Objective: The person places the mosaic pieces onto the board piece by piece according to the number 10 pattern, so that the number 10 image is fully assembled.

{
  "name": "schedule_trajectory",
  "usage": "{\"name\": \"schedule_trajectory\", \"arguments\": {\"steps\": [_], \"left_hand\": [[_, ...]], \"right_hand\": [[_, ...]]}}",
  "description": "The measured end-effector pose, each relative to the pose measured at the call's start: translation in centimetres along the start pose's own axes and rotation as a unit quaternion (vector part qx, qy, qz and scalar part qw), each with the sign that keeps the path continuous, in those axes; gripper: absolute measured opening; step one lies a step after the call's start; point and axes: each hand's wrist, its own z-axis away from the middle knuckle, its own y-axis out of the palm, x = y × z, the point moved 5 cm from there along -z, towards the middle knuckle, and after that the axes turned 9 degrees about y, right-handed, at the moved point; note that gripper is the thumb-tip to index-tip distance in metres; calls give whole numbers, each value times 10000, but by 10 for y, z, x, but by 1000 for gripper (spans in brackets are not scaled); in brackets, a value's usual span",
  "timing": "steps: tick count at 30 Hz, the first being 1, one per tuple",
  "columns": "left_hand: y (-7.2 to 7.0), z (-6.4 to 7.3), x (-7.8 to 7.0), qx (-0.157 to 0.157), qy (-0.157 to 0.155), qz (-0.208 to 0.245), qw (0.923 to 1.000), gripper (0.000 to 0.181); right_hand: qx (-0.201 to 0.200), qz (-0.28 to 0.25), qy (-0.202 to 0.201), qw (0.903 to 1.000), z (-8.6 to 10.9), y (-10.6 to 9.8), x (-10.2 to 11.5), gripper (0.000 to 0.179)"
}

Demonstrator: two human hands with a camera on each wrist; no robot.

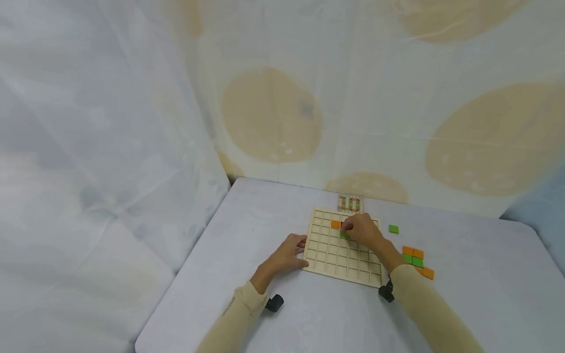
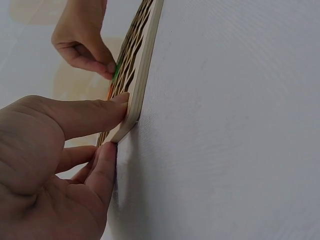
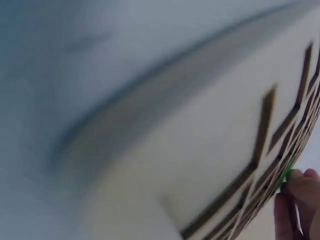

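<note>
The white table [image 1: 265, 211] carries my wooden grid board [image 1: 328, 255]. My left hand [image 1: 288, 254] grips the board's left edge, thumb on top. Over its far half, my right hand's [image 1: 364, 230] fingers pinch a green tile [image 1: 344, 236], near an orange tile [image 1: 335, 224] lying on the grid.

On my head feed, the grid board [image 1: 335, 260] lies on the table [image 1: 476, 299], the card [image 1: 350, 203] just behind it. I have the left hand [image 1: 287, 254] at its left edge, the right hand [image 1: 363, 230] over its far half, beside a placed tile [image 1: 335, 224]. Rightward lies a lone tile [image 1: 393, 229], with a tile cluster [image 1: 413, 260] before it.
</note>
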Motion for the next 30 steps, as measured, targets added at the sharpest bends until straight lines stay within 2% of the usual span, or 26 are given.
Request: {"name": "schedule_trajectory", "arguments": {"steps": [5, 10, 13, 17, 22, 30], "left_hand": [[-1, 0, 0, 42, -6, -141, 9999, 79], [-2, -2, 2, 11, 47, -146, 9999, 77], [-1, -2, 3, 59, -4, -105, 9999, 78], [1, -2, 3, 58, -21, -38, 10000, 78], [1, -3, 2, -21, 9, 27, 10000, 77], [0, -4, 4, 1, 115, 94, 9999, 77]], "right_hand": [[349, -193, 242, 9989, 6, 8, 2, 10], [236, -502, 141, 9984, 8, 0, 4, 9], [14, -659, -46, 9978, 10, -11, -1, 7], [-580, -533, -88, 9969, 15, -38, -18, 8], [-922, -229, 285, 9951, 27, -73, -47, 7], [-884, 151, 1165, 9891, 68, -104, -86, 9]]}}
